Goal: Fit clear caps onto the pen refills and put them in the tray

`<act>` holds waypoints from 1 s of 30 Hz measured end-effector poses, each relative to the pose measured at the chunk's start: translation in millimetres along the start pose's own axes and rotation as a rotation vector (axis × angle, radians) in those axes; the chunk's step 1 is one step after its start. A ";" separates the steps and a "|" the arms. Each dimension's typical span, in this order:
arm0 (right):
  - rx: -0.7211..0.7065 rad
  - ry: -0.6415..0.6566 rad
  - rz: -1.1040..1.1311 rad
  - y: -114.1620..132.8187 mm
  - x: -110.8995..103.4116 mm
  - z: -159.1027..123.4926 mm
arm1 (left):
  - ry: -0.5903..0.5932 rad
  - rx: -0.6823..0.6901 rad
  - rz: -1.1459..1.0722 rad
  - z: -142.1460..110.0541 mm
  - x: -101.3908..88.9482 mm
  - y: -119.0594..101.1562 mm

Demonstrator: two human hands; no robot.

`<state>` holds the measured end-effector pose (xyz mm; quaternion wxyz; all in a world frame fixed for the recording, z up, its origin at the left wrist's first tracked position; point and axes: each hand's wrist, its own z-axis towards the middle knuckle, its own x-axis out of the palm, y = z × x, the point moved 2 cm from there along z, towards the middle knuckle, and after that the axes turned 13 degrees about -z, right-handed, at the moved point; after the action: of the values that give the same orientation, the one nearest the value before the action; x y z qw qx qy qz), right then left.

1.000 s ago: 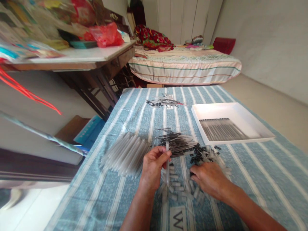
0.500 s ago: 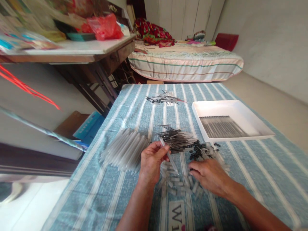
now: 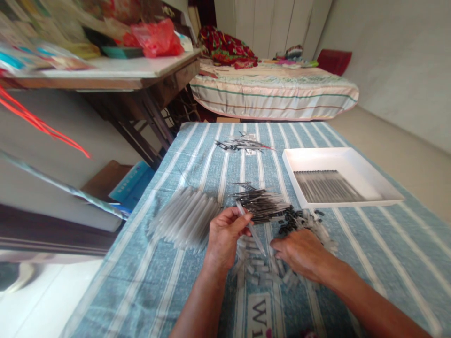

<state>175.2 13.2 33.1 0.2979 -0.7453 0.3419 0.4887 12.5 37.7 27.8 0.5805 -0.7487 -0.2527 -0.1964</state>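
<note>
A translucent pen barrel [image 3: 256,238] slants between the thumb and fingers of my left hand [image 3: 225,234], its lower tip pointing toward my right hand [image 3: 303,253]. The fingers of that right hand are pinched together; whatever they hold is hidden. Just beyond it lies a heap of small black plugs [image 3: 289,218] mixed with clear pieces. Short translucent caps [image 3: 260,270] are scattered below both hands. Thin dark pen refills [image 3: 260,206] are piled behind the held barrel. To the left rests a stack of clear barrels [image 3: 188,218].
A white shallow box [image 3: 319,156] at the right holds a row of pens [image 3: 327,185]. More thin refills [image 3: 243,144] lie at the table's far end. The striped cloth [image 3: 141,291] covers the table. A cluttered desk [image 3: 123,77] stands left, a bed [image 3: 275,89] behind.
The pen barrel in my left hand has turned from upright to slanting, its lower end swinging right. My right hand has shifted slightly left, from the plugs toward the barrel.
</note>
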 end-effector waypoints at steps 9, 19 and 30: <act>-0.146 -0.260 0.280 -18.2 3.6 2.7 | -0.047 0.039 -0.052 -0.6 -1.2 -5.7; 0.240 -0.362 1.366 -1.0 26.4 0.9 | -0.070 0.132 -0.140 0.2 -2.5 -8.9; 0.242 -0.413 1.471 9.5 24.9 5.1 | -0.050 0.111 -0.129 -1.3 -0.1 -5.4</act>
<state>172.1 6.2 7.1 0.0336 -0.1826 0.7376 0.6492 9.1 37.5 32.2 0.6007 -0.7022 -0.3254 -0.2005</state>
